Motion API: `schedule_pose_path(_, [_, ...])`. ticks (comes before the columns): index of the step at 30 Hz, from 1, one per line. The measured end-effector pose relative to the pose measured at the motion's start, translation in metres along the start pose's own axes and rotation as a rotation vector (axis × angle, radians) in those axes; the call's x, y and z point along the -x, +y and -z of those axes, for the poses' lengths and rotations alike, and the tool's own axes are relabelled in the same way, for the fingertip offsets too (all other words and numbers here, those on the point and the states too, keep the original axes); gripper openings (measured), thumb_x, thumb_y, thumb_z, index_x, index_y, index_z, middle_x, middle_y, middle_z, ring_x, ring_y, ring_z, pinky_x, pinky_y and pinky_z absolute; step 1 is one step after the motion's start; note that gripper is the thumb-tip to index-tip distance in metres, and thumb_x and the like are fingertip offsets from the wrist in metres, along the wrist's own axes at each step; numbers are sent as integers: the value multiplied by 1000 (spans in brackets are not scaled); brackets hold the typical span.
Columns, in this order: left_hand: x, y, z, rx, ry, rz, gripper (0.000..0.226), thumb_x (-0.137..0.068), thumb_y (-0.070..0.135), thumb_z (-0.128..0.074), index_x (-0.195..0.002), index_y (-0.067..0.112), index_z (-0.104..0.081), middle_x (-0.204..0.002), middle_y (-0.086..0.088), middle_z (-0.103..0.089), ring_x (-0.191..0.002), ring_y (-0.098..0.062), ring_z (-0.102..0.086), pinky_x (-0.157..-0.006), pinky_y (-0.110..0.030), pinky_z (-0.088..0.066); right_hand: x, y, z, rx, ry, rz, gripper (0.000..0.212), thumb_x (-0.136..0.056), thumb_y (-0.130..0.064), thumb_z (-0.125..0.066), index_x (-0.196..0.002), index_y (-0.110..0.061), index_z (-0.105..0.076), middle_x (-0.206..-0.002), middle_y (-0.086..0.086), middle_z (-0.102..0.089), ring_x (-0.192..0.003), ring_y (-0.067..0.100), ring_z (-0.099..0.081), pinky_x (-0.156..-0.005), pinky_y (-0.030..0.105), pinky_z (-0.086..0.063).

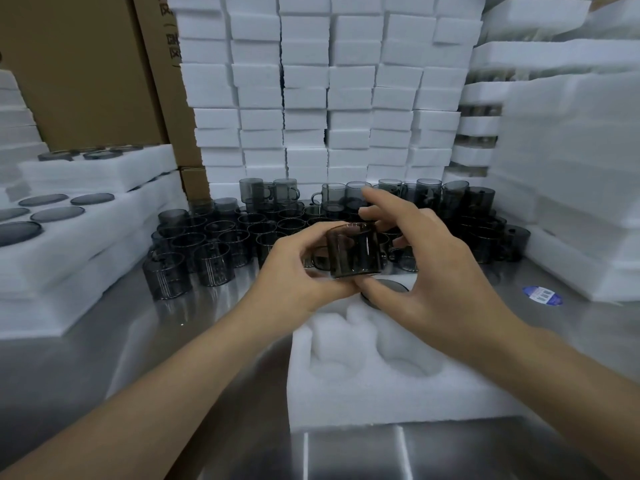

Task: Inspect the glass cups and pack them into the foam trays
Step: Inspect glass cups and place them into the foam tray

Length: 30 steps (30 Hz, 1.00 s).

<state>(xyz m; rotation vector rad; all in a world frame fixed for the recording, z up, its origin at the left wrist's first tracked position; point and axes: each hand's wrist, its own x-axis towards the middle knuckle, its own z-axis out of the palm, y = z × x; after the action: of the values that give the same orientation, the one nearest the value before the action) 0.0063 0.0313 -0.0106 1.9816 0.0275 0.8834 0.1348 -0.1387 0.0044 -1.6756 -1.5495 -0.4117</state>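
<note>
Both bare forearms reach forward from the bottom corners and meet over the middle of the shiny steel surface (pixel 145 341). The left hand (pixel 298 271) has its fingers curled round a smoky dark-grey glass cup with a side handle (pixel 353 251), its thumb underneath and fingertips over the rim, so its grip is closed on the cup. The right hand (pixel 429 265) is spread open: its thumb lies under the cup's base and its fingers fan out past the far side, the index finger raised toward the back. Whether those fingers touch the glass is hard to tell through the tinted wall.

The cup is held in the air just above the far end of a white foam tray with round moulded pockets (pixel 381 386). It appears roughly upright, its long axis vertical and tipped slightly, with the handle pointing left toward the left palm.

Behind the hands stands a crowd of matching grey glass cups (pixel 214 244), some stacked in two levels. White foam trays holding dark round discs (pixel 86 216) lie at the left, and a wall of stacked white foam blocks (pixel 329 91) rises behind.
</note>
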Motion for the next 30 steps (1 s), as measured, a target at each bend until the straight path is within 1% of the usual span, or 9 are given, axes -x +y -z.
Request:
schedule_pose_path(4, [0, -1, -1, 13, -2, 20, 61, -77, 13, -91, -133, 27, -70, -119, 9, -78, -118, -12, -72, -100, -34, -57, 1, 0, 1, -64, -5, -111, 84, -84, -44, -79, -156, -47, -36, -134, -24, -62, -133, -3, -53, -113, 19, -39])
schedule_pose_path(6, [1, -1, -1, 6, 28, 9, 65, -75, 18, -91, -134, 30, -68, -121, 10, -76, -120, -12, -71, -95, -32, -58, 1, 0, 2, -80, 38, -132, 83, -82, -48, -81, -154, -47, -40, -131, -25, -64, -131, -4, -55, -111, 18, -40])
schedule_pose_path(9, [1, 0, -2, -16, 29, 0, 62, -73, 27, -91, -130, 34, -70, -122, 10, -76, -121, -14, -70, -97, -47, -62, 0, -1, 2, -74, 53, -105, 86, -81, -47, -84, -154, -45, -40, -133, -24, -64, -132, -2, -56, -111, 20, -40])
schedule_pose_path(12, [1, 1, -2, -20, 38, 16, 60, -71, 32, -88, -128, 35, -70, -121, 12, -77, -121, -12, -70, -98, -56, -60, 1, 1, 1, -103, 3, -140, 83, -84, -49, -80, -153, -52, -35, -131, -24, -65, -133, -4, -54, -110, 21, -39])
schedule_pose_path(15, [1, 1, -2, -33, 41, 23, 68, -73, 27, -90, -136, 34, -66, -125, 11, -75, -125, -12, -68, -100, -54, -60, 2, 0, 1, -93, 8, -134, 79, -82, -47, -75, -152, -51, -36, -126, -23, -66, -129, -3, -56, -107, 21, -42])
schedule_pose_path(19, [1, 0, -1, -43, 42, 10, 64, -76, 17, -91, -133, 30, -67, -125, 9, -75, -123, -14, -69, -98, -51, -60, 1, -2, 2, -37, 3, -30, 84, -85, -36, -80, -155, -44, -36, -135, -23, -61, -134, 2, -53, -113, 30, -43])
schedule_pose_path(24, [1, 2, -4, -3, 46, 33, 65, -72, 21, -95, -131, 27, -68, -124, 9, -76, -123, -13, -69, -99, -62, -58, 1, 0, 2, -26, -47, -137, 80, -80, -42, -70, -151, -50, -34, -132, -18, -58, -131, 7, -51, -113, 41, -42])
schedule_pose_path(27, [1, 0, -3, -8, 48, 39, 67, -75, 16, -93, -135, 28, -67, -127, 8, -74, -124, -14, -68, -100, -57, -59, 1, -4, 3, 0, 19, -46, 73, -84, -34, -77, -149, -41, -43, -129, -20, -60, -129, 6, -54, -112, 34, -42])
schedule_pose_path(30, [1, -2, -3, 7, 29, 46, 68, -74, 13, -89, -137, 27, -67, -126, 7, -75, -123, -14, -70, -98, -46, -61, 2, -9, 2, -41, 27, 57, 68, -87, -26, -82, -147, -32, -51, -129, -22, -62, -128, 10, -56, -111, 33, -44])
